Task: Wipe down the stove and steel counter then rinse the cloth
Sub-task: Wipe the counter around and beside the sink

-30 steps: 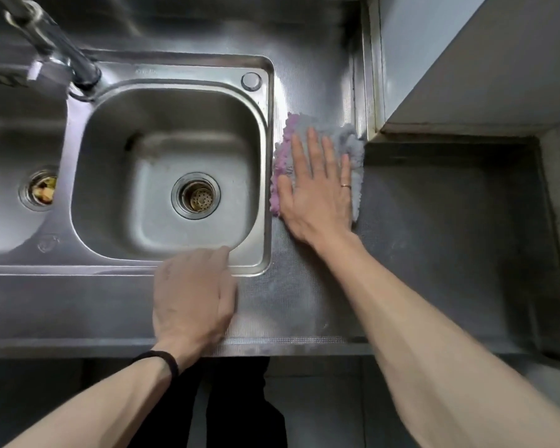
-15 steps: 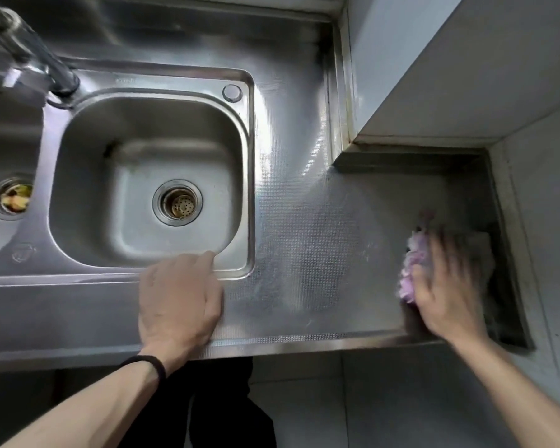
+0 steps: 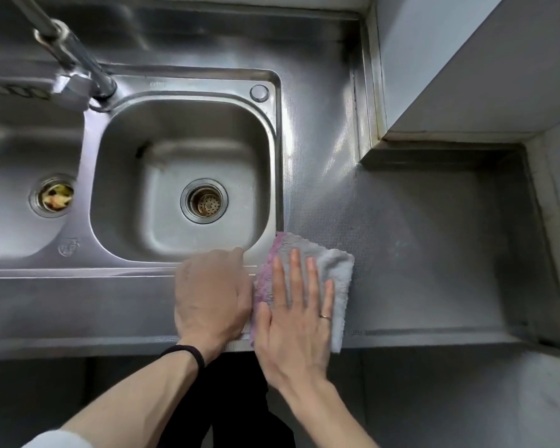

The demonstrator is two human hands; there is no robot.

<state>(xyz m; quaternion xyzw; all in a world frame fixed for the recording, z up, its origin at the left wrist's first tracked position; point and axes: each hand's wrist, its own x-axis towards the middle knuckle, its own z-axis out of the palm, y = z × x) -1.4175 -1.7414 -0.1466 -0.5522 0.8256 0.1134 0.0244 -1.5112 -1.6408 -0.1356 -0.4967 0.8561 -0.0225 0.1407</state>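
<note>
Cloth (image 3: 333,270), grey with a pink-purple left edge: lies flat on the steel tabletop (image 3: 434,253) at lower centre of the frame, just right of the near right corner of the sink basin (image 3: 117,176), one corner reaching the front edge. Sits pinned under the right hand (image 3: 296,321), palm down, fingers straight and slightly spread, a ring (image 3: 324,316) on one finger. Just beside its left edge, the left hand (image 3: 210,295): rests on the sink's front rim, fingers loosely bent, gripping nothing, a black band (image 3: 185,352) round the wrist. Hands side by side, close together. At centre, a round strainer (image 3: 204,201) in the basin floor. At far left, a second basin (image 3: 7,189) with yellowish scraps in its drain (image 3: 53,195). At upper left, a steel faucet (image 3: 75,56) rising between the basins. At upper right, a pale ledge (image 3: 466,76) above the tabletop's recessed corner.
</note>
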